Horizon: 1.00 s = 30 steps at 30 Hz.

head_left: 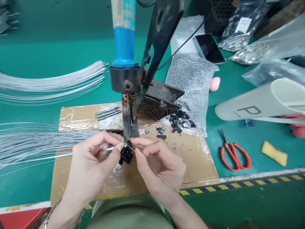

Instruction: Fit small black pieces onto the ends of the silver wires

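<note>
One head-worn camera looks forward and down, close over the green bench point(43, 47).

Both hands, left hand point(95, 156) and right hand point(159, 162), meet with fingers pinched.

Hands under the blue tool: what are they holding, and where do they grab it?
The left hand pinches a thin wire near its end. The right hand pinches another thin wire near its tip, by the soldering iron.

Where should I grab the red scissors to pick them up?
Take the red scissors by the two red handle loops, coming from the near side. They lie flat and shut on the green table, blades pointing away, so the loops are the closest and safest part.
</note>
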Each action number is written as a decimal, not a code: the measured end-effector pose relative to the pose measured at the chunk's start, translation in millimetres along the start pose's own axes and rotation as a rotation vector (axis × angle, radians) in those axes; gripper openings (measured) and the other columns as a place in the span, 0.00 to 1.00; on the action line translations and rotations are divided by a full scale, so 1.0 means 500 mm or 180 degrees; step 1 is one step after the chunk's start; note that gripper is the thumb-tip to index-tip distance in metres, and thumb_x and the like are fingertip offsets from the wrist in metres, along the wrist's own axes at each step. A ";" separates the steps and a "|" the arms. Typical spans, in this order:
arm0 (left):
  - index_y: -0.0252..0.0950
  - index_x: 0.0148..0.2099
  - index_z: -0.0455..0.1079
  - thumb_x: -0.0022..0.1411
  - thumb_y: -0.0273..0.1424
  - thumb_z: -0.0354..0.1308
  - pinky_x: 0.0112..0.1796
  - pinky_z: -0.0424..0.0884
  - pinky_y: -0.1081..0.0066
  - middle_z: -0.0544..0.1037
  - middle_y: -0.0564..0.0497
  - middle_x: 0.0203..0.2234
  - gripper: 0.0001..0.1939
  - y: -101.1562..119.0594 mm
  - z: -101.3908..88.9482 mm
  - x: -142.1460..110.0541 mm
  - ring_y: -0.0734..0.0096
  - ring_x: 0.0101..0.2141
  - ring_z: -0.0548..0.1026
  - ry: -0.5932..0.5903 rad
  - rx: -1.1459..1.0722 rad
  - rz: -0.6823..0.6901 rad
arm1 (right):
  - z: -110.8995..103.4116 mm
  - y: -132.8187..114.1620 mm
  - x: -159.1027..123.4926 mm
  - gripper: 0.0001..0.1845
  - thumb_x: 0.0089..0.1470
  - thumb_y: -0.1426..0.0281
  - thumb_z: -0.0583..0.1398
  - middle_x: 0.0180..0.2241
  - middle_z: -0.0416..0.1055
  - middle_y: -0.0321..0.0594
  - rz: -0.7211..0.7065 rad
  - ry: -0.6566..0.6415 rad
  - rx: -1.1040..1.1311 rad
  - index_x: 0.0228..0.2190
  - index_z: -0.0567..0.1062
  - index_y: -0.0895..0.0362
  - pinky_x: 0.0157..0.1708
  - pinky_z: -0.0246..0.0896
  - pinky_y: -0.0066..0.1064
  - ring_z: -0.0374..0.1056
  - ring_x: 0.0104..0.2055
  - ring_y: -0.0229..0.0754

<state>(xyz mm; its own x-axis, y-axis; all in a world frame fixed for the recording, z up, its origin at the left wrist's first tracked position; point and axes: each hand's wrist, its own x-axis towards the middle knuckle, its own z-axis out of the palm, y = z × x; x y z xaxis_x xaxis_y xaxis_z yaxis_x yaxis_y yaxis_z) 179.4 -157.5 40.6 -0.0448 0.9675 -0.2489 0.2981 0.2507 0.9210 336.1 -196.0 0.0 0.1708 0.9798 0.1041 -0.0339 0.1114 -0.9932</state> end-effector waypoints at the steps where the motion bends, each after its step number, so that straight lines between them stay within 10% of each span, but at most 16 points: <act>1: 0.36 0.30 0.78 0.59 0.29 0.69 0.23 0.59 0.79 0.81 0.53 0.29 0.05 0.000 0.000 0.000 0.80 0.23 0.65 -0.0009 0.0012 -0.0010 | 0.001 0.000 0.001 0.11 0.61 0.81 0.65 0.47 0.85 0.40 -0.0024 0.0006 -0.0046 0.33 0.75 0.53 0.52 0.78 0.31 0.83 0.46 0.41; 30: 0.37 0.31 0.77 0.61 0.29 0.68 0.23 0.56 0.77 0.78 0.53 0.29 0.06 -0.002 -0.001 -0.002 0.80 0.22 0.62 -0.0127 0.0084 0.0007 | 0.005 -0.002 0.001 0.11 0.59 0.81 0.66 0.45 0.86 0.42 -0.0260 0.0140 -0.0379 0.32 0.76 0.53 0.46 0.80 0.32 0.84 0.42 0.43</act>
<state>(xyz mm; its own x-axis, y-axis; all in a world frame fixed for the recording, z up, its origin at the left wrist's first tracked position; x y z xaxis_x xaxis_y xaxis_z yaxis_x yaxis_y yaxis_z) 178.4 -158.9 40.1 -0.0063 0.9658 -0.2592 0.3232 0.2472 0.9135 333.6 -195.4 1.1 0.2112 0.9597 0.1851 0.0984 0.1676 -0.9809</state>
